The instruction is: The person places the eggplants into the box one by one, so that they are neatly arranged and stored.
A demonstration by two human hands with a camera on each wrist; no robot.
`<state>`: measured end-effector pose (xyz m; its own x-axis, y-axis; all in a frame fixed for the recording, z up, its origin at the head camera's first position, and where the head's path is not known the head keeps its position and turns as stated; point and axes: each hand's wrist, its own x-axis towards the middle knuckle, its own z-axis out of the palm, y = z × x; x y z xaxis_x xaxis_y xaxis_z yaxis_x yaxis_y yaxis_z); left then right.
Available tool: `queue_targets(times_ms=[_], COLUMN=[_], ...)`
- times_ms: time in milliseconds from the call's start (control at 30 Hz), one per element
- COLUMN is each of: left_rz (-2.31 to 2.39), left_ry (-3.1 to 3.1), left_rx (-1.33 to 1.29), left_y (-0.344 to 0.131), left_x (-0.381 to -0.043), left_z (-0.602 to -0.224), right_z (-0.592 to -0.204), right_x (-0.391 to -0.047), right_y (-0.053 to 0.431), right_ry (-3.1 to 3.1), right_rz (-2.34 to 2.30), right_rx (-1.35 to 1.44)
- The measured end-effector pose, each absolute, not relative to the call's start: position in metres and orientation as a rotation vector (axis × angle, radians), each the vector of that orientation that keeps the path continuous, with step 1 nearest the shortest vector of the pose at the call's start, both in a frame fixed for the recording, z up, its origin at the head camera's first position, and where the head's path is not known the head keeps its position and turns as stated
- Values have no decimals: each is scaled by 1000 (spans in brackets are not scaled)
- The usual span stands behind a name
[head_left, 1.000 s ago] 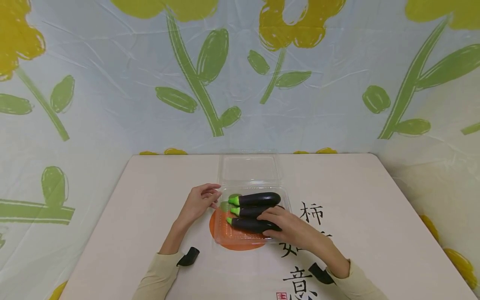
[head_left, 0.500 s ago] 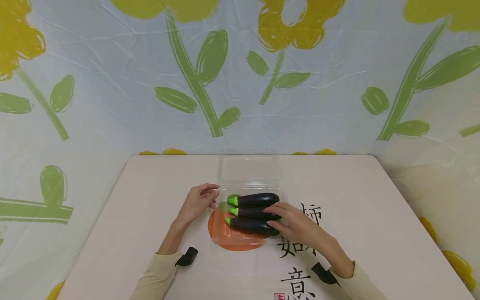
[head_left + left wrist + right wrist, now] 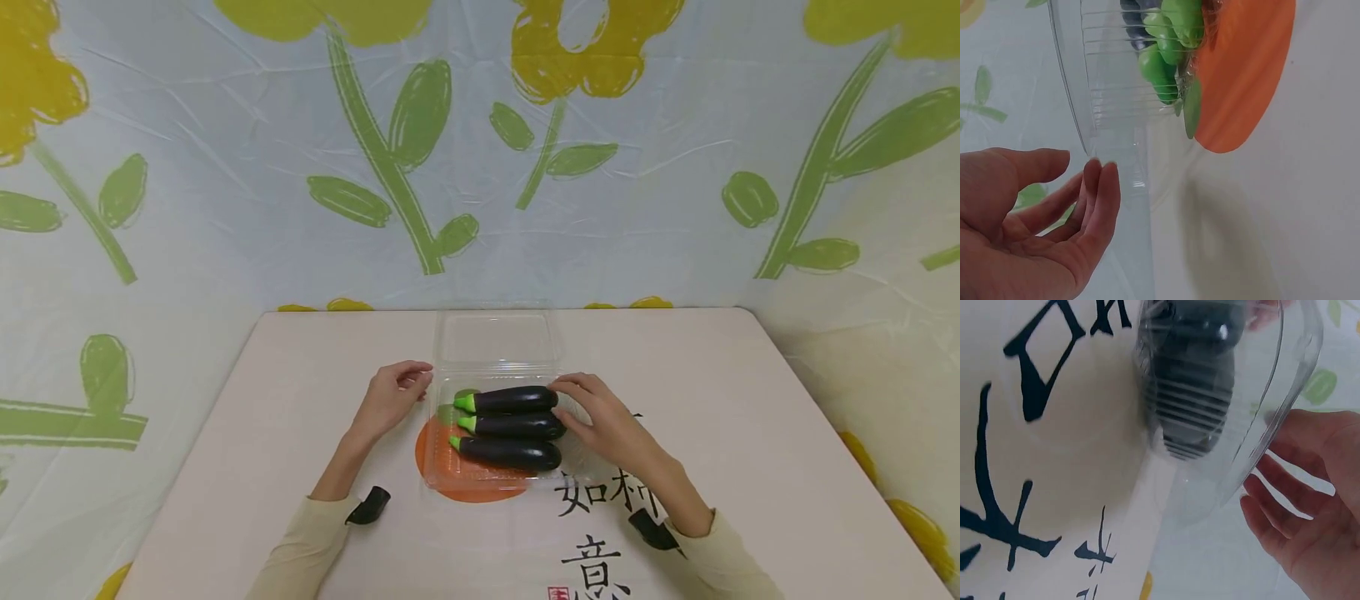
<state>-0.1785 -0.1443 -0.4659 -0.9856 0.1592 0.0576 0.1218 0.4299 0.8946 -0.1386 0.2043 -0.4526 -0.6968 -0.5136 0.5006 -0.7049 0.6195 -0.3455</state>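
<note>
Three dark purple eggplants (image 3: 517,398) with green stem ends lie side by side in a clear plastic clamshell box (image 3: 480,481). Its hinged lid (image 3: 497,338) is tipped back, away from the person. Beside the box's far left corner is the left hand (image 3: 390,398); in the left wrist view its bent fingers and thumb stand apart with nothing between them. The right hand (image 3: 613,427) is at the box's right side, near the blunt ends of the eggplants. In the right wrist view, the thumb (image 3: 1300,428) is right at the clear rim, and loosely bent fingers lie outside the wall.
The box sits on a pale table cover (image 3: 300,375) printed with an orange shape (image 3: 480,495) and black characters (image 3: 596,558). A flower-patterned sheet (image 3: 645,225) hangs behind and at both sides. Black straps (image 3: 369,505) stick out at both sleeve cuffs.
The right hand has let go of the nearest eggplant and moved back and to the right, to the box's right rim. The left hand has shifted slightly left.
</note>
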Motion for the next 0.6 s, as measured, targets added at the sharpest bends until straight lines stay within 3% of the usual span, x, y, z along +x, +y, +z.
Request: queue_targets(times_ms=[600], left_rz=[1543], left_ry=[2784], left_rx=[245], left_y=[-146], left_x=[-195], left_z=[-465], right_z=[-450], right_x=[-175], right_y=[219], right_ry=[-2557], right_rz=[838], right_rx=[829])
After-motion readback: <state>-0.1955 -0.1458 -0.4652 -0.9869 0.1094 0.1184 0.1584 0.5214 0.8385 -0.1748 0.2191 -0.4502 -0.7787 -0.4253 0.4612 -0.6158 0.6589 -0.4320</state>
